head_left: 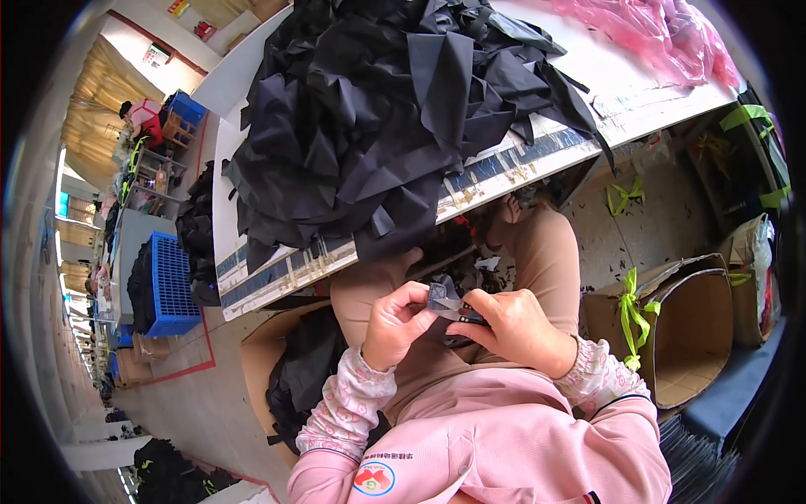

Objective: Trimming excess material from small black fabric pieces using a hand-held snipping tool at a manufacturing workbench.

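Both forearms, sleeved in pink, are brought in from below and bent toward each other over the lap. The left hand (396,323) is curled, fingertips pinched together. The right hand (514,329) is closed, knuckles upward.

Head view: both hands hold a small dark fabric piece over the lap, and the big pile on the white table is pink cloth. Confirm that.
Not quite. In the head view the left hand and right hand do hold the small dark fabric piece, but the big pile on the white table is black cloth.

black fabric heap (395,118) on table (621,92) | pink plastic (655,34) far end | blue crate (172,286) left | open carton (697,336) right
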Demonstrator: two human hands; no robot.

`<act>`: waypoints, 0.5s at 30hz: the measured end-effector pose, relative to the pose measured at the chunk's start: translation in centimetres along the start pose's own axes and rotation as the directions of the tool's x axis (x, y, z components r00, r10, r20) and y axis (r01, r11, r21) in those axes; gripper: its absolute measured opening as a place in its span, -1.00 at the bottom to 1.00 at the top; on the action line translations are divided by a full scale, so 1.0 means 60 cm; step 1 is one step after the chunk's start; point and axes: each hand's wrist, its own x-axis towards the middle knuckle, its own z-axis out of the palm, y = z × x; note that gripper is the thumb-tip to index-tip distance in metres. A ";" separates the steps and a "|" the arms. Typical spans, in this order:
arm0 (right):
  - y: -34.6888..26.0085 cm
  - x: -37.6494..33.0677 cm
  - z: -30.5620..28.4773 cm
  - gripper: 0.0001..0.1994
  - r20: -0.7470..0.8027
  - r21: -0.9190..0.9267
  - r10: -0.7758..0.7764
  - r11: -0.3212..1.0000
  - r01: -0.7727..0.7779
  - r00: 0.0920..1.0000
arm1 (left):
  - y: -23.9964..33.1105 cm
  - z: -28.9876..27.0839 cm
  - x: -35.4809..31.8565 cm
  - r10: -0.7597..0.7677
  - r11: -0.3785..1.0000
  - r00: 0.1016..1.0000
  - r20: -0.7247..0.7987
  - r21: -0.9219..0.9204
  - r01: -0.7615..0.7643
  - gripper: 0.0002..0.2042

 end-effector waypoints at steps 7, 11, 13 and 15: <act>0.005 0.002 -0.013 -0.64 0.105 0.109 0.099 0.988 -0.110 0.990 | 0.007 -0.001 -0.004 0.015 0.993 0.999 0.052 0.117 -0.021 -0.88; 0.001 0.004 -0.013 -0.64 0.138 0.107 0.105 0.987 -0.120 0.985 | 0.008 -0.002 -0.009 -0.006 0.992 1.000 0.025 0.125 0.002 -0.90; -0.001 0.004 -0.008 -0.63 0.048 0.143 0.050 0.988 -0.057 0.998 | 0.005 -0.003 -0.008 0.017 0.990 0.999 0.036 0.137 -0.022 -0.90; 0.002 0.004 -0.009 -0.62 0.050 0.145 0.062 0.987 -0.069 0.997 | 0.003 -0.002 -0.003 0.039 0.988 0.998 0.050 0.147 -0.046 -0.90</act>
